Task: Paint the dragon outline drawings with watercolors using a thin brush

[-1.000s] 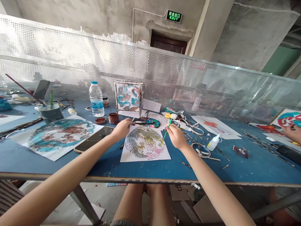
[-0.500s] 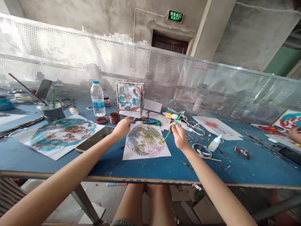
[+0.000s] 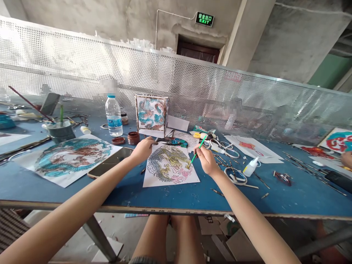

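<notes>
My right hand point(image 3: 205, 159) is closed around a thin green paintbrush point(image 3: 198, 149). Its lower tip meets the right part of a dragon drawing point(image 3: 165, 179) on white paper, coloured in yellow, grey and pink. At the sheet's upper left corner rests my left hand point(image 3: 143, 149), fingers curled; what they hold, if anything, is hidden. Just past those fingertips lies a dark palette point(image 3: 178, 142) smeared with paint. An open jar of brown paint point(image 3: 133, 138) stands behind my left hand, its lid point(image 3: 118, 140) beside it. Under my left forearm is a phone point(image 3: 107, 167).
A water bottle point(image 3: 114, 119) and a framed dragon picture point(image 3: 151, 113) stand at the back. On the left are a blue dragon painting point(image 3: 74, 157) and a brush cup point(image 3: 61, 132). Rightward lie a glue bottle point(image 3: 250, 168), tape loops point(image 3: 235, 179) and twigs. Another person's hand point(image 3: 347, 158) shows far right.
My right hand has shifted slightly left and down with the green paintbrush, whose tip has moved a little across the drawing. My left hand stays in place.
</notes>
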A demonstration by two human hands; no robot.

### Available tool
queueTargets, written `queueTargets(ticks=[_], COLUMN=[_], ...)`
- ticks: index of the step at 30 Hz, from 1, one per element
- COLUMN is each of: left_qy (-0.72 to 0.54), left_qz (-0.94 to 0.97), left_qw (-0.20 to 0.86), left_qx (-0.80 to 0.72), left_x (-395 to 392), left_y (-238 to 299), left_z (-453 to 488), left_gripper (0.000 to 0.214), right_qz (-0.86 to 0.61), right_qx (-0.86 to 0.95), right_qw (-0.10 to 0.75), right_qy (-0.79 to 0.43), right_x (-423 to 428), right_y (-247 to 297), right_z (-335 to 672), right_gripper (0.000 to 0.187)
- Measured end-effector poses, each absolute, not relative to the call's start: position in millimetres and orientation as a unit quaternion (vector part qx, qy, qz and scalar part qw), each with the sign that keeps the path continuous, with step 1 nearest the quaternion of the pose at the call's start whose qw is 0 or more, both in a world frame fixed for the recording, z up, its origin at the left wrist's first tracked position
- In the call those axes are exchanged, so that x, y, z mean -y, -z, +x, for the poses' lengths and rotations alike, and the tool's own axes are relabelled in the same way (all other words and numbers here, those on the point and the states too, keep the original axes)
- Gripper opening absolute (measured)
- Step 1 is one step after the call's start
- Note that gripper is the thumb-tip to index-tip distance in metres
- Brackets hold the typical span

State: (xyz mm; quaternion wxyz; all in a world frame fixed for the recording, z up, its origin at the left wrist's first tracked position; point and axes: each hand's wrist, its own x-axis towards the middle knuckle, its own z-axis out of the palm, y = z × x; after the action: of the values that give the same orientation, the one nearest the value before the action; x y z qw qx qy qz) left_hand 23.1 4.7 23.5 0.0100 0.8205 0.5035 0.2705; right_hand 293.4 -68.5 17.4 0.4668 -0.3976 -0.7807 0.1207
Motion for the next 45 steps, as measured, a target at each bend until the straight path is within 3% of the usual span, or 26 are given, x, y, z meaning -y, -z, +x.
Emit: queueTargets(ticks=[25,32,45], left_qy=[-0.271,-0.269,-0.256], left_qz=[0.824,0.824,0.825], left_qw=[0.010,0.004,0.008], left_qx=[-0.497,-0.498,-0.503], left_x=[-5.0,-6.0,-2.9], left_y=[-23.2,-22.7,-24.7], left_z=[22.3,22.5,23.7], left_gripper=[0.046,0.046,0.046], right_qz=[-0.415,-0.398,-0.406], right_qx=[0.782,0.760,0.790], right_qw=[0.458,0.505,0.451], right_qy=[-0.083,-0.091,-0.083], right_x=[64.4,70.6,71.0], right_y=[-15.7,-18.3,-18.1], right_z=[292.9,294.9,291.6], right_gripper=[0.024,0.028,0.030])
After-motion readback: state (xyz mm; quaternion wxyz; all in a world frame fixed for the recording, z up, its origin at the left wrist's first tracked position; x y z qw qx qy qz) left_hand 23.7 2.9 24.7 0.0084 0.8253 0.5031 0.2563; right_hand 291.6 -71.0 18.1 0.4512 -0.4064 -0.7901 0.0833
